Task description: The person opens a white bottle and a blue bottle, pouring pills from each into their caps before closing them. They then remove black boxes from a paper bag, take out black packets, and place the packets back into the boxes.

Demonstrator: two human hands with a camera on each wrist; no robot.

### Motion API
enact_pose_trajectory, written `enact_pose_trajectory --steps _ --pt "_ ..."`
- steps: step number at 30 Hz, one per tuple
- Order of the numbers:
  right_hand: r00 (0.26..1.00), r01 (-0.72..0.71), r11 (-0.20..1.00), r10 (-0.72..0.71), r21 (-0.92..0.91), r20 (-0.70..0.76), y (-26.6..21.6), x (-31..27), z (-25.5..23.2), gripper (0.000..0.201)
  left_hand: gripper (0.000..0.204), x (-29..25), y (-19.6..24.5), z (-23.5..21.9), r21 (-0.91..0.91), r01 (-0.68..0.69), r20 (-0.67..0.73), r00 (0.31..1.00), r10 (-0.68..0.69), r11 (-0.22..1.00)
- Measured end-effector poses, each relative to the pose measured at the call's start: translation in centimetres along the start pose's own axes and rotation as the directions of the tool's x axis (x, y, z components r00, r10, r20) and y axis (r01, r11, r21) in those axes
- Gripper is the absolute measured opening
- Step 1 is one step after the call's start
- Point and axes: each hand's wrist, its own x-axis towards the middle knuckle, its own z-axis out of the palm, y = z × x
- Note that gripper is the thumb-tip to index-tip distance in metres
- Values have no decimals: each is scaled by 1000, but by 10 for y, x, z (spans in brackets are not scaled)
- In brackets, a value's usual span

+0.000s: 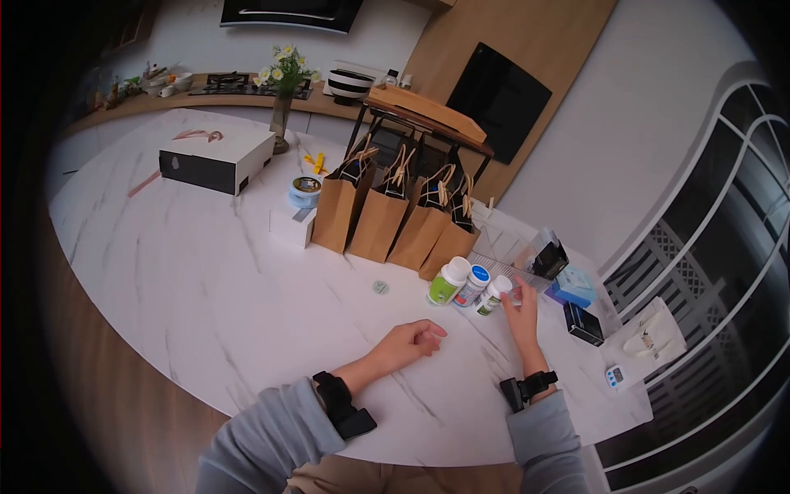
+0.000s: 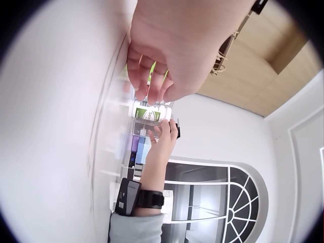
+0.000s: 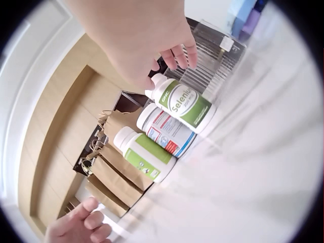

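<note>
Three bottles stand side by side on the marble-patterned table (image 1: 247, 288): a green-labelled one (image 1: 447, 281), a blue-capped one (image 1: 472, 285) and a white-capped Selenium bottle (image 1: 494, 295). At the Selenium bottle (image 3: 185, 105) is my right hand (image 1: 522, 317), its thumb at the cap and its other fingers loosely bent; contact is hard to tell. My left hand (image 1: 405, 344) hangs over the table in front of the bottles, fingers loosely curled around nothing. In the left wrist view the left hand (image 2: 172, 50) partly hides the bottles.
Several brown paper bags (image 1: 387, 221) stand behind the bottles. A clear ribbed organizer (image 3: 212, 61), a blue box (image 1: 573, 286) and a black box (image 1: 583, 323) lie to the right. Farther left are a white box (image 1: 290, 226), a tin (image 1: 305, 191) and a large gift box (image 1: 216, 156).
</note>
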Motion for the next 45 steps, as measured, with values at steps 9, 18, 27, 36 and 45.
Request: enact_pose_trajectory --steps 9,18,27,36,45 --pt "953 103 921 16 -375 303 -12 47 -6 41 27 1 -5 -1 2 -12 -1 1000 12 1000" --pt "993 115 993 -115 -15 24 -56 105 -30 30 26 2 -11 0 68 -80 12 997 79 994" --pt "961 200 931 -127 -305 244 -33 120 35 41 21 5 -12 1 212 -61 9 998 61 975" --pt "809 128 804 254 -581 529 -29 132 51 50 18 2 -9 4 262 -111 7 994 113 959" --pt "936 342 680 -189 -649 296 -79 81 51 35 19 3 -9 4 285 -102 10 995 103 953"
